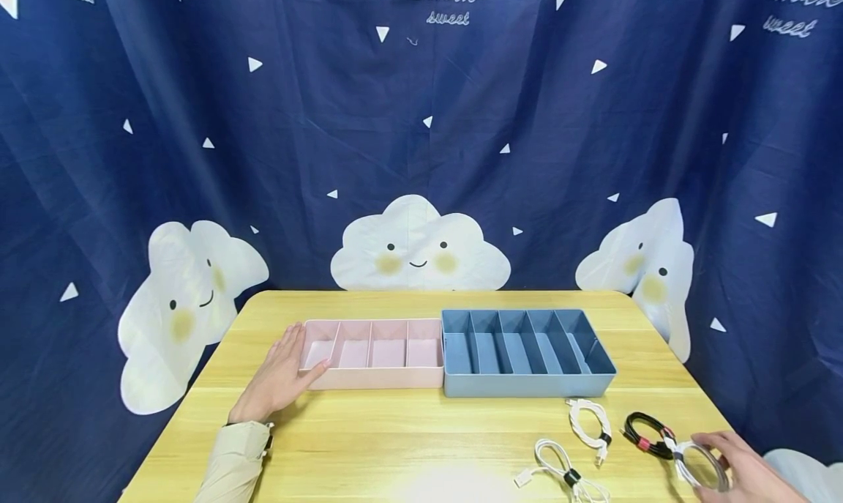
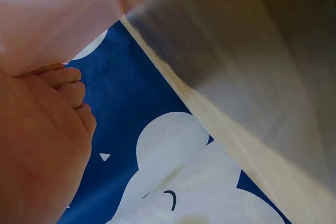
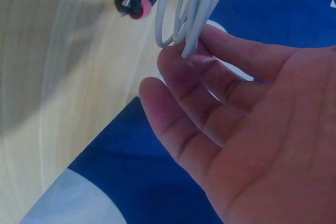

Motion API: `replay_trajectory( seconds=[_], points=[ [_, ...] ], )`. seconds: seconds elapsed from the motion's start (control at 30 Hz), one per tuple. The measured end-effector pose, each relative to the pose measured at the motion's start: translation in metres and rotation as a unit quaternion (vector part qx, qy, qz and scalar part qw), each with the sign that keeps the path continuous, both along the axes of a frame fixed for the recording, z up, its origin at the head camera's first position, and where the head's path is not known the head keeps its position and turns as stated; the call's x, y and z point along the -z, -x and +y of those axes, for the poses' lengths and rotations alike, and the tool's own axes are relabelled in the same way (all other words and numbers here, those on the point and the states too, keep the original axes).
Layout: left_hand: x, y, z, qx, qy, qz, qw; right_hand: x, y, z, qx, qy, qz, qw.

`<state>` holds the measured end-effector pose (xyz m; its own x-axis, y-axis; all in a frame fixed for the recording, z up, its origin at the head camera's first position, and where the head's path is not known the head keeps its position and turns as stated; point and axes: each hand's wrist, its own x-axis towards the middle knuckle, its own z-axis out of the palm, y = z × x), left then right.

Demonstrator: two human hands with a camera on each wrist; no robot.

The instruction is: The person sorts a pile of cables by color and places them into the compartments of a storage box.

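My left hand (image 1: pixel 276 377) rests against the left end of a pink divided box (image 1: pixel 382 378), fingers straight along its side and thumb at the front wall. In the left wrist view its fingertips (image 2: pixel 73 94) touch the pink wall. At the table's right edge my right hand (image 1: pixel 747 468) pinches a coiled white cable (image 3: pixel 159 19) by its loop, thumb mostly hidden. Beyond this coil lies a coiled black cable (image 1: pixel 652 448) with a red tie, overlapping it in the head view.
A blue divided box (image 1: pixel 527 386) adjoins the pink one on its right. Two more white cables, one coil (image 1: pixel 605 438) in front of the blue box and another coil (image 1: pixel 571 477) nearer me, lie on the wooden table (image 1: pixel 369 444). A dark blue curtain (image 1: pixel 421 159) hangs behind.
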<state>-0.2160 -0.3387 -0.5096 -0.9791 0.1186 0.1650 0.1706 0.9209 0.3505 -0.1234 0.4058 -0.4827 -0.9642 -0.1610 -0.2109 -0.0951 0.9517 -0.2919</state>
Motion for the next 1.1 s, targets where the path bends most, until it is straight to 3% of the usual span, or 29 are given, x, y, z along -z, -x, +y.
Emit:
replay_trajectory(
  seconds=[0.5, 0.73, 0.93, 1.1],
  points=[
    [0.000, 0.000, 0.000, 0.002, 0.002, 0.000, 1.0000, -0.016, 0.009, -0.023, -0.006, 0.007, 0.024, 1.000],
    [-0.001, -0.001, 0.000, 0.003, -0.002, -0.001, 1.0000, -0.015, 0.011, -0.030, -0.039, 0.028, 0.113, 0.992],
    [-0.001, -0.002, 0.000, 0.001, 0.001, 0.001, 1.0000, -0.018, 0.015, -0.039, -0.031, 0.020, 0.111, 0.993],
    [0.000, -0.001, 0.001, 0.000, 0.004, 0.001, 1.0000, -0.015, 0.016, -0.044, -0.068, 0.066, 0.185, 0.978]
  ],
)
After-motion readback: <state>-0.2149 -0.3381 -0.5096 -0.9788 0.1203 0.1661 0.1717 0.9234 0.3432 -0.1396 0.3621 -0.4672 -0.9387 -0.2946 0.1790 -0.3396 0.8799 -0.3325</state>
